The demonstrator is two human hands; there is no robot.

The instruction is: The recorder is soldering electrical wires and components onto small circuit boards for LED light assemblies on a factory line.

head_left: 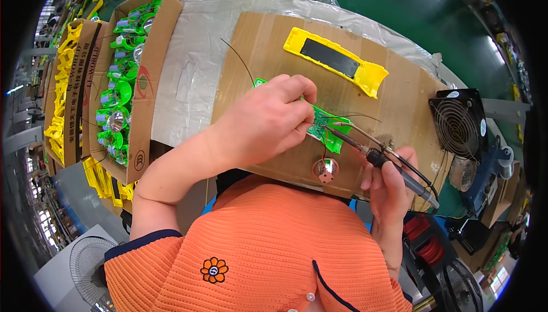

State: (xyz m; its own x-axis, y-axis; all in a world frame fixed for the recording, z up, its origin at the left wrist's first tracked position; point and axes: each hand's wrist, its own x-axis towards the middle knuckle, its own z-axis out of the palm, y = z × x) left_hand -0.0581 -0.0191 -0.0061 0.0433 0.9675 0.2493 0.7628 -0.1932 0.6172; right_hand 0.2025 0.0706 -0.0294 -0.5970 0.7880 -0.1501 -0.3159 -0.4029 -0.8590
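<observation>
A green plastic housing [333, 142] with a circuit board [323, 121] in it lies on the cardboard, partly hidden under my left hand [268, 115]. That hand's fingers are curled together over the housing; whatever they pinch is hidden. My right hand [393, 187] grips a soldering iron [378, 158] with a thin metal tube alongside it. Its tip reaches the board's near right part; contact cannot be made out. Thin wires run from the housing, some to a small round lamp reflector [325, 171] close to my body. Beyond the housing lies a yellow shell [371, 77] with a black panel.
A cardboard sheet [251, 38] covers the work spot on the green table [394, 9]. At left stand a carton [149, 72] of green lamp housings and another carton [80, 92] of yellow parts. A black cooling fan [456, 123] stands at right.
</observation>
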